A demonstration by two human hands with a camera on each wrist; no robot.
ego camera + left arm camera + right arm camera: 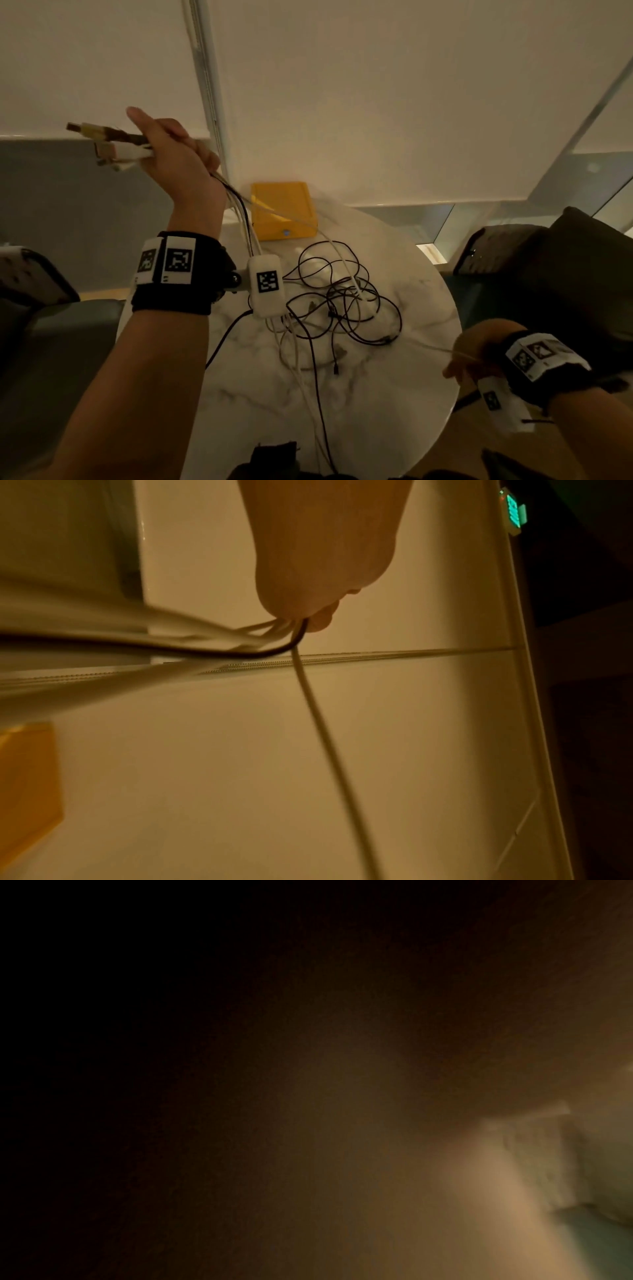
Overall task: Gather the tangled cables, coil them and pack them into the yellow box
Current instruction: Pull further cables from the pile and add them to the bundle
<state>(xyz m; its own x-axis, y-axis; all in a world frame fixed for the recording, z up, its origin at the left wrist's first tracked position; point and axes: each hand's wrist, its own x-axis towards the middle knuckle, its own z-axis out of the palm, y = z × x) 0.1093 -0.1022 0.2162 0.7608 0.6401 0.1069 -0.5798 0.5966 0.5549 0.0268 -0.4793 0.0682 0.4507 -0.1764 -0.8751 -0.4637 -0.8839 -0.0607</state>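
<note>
My left hand (pixel 171 154) is raised high at the left and grips a bundle of cable plug ends (pixel 113 147), white and brown, sticking out leftward. White and black cables (pixel 298 642) trail down from that fist to a tangle of cables (pixel 342 301) lying on the round marble table (pixel 394 394). My right hand (pixel 469 356), past the table's right edge, pinches a thin white cable (pixel 435 347) pulled taut from the tangle. The yellow box (pixel 284 212) sits shut at the table's far edge. The right wrist view is dark and blurred.
Dark chairs stand at the left (pixel 30 284) and right (pixel 548 260) of the table. A pale wall with a vertical trim strip (pixel 209 89) rises behind the box. A dark object (pixel 274 459) lies at the table's near edge.
</note>
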